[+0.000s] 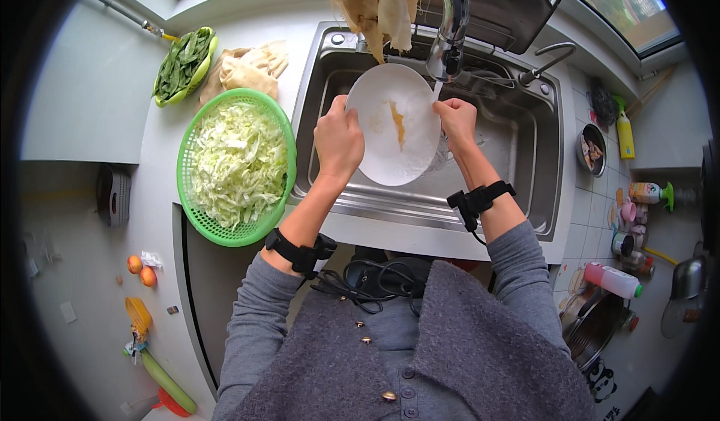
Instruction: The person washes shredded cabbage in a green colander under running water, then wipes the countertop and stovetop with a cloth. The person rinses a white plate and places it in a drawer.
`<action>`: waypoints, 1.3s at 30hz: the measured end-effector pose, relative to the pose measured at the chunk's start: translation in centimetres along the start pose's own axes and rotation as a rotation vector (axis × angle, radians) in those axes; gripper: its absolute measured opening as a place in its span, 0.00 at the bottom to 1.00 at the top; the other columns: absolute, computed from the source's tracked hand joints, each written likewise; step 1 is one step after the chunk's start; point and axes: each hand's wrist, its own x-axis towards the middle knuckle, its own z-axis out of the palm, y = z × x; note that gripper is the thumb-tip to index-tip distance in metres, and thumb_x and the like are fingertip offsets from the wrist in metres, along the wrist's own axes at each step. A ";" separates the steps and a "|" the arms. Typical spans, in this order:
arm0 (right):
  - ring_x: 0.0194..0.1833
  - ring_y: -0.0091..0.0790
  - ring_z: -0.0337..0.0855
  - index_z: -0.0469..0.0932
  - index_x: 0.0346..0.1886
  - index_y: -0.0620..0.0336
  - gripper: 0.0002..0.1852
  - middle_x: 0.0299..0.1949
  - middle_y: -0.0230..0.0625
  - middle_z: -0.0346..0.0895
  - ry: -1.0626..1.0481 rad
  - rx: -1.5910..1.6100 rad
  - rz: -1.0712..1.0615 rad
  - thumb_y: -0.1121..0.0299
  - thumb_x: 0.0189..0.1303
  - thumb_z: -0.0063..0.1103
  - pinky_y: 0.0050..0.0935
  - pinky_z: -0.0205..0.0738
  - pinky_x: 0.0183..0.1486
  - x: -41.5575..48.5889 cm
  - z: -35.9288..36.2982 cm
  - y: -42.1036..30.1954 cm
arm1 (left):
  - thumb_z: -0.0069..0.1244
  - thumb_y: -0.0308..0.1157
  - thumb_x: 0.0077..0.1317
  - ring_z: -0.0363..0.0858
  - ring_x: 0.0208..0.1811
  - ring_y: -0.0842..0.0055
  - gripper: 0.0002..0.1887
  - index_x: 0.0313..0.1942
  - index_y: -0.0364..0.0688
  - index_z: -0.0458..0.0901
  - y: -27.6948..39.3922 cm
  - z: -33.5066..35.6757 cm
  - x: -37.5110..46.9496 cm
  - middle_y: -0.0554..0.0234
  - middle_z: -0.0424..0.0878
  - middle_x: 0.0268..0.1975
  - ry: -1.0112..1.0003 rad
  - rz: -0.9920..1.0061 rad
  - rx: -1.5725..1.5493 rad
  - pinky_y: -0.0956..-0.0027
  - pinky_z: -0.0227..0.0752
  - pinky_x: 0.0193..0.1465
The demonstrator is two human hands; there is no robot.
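A white plate (pixel 374 148) is held tilted over the stainless steel sink (pixel 495 196), just below the chrome faucet (pixel 447 61). A yellowish-brown streak shows on its face; whether it is residue or a reflection, I cannot tell. My left hand (pixel 340 140) grips the plate's left rim, with the thumb near the edge. At the right rim, my right hand (pixel 458 122) holds on with bent fingers. A short white strip shows between that hand and the spout; I cannot tell what it is. Water wets the basin floor behind the plate.
Left of the sink, a green colander (pixel 187 196) holds shredded cabbage. Behind it lie a folded beige cloth (pixel 256 69) and a basket (pixel 205 72) of green leaves. Another cloth (pixel 371 5) hangs beside the faucet. A metal bowl (pixel 601 165) and yellow spray bottle (pixel 625 134) stand right.
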 end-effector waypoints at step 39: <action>0.21 0.20 0.70 0.79 0.29 0.67 0.05 0.23 0.30 0.75 -0.081 0.293 0.191 0.78 0.49 0.56 0.20 0.62 0.21 -2.2 -2.7 0.9 | 0.43 0.27 0.63 0.81 0.34 0.52 0.10 0.42 0.36 0.78 -0.9 1.6 -0.7 0.45 0.82 0.31 0.051 -0.072 -0.203 0.58 0.71 0.40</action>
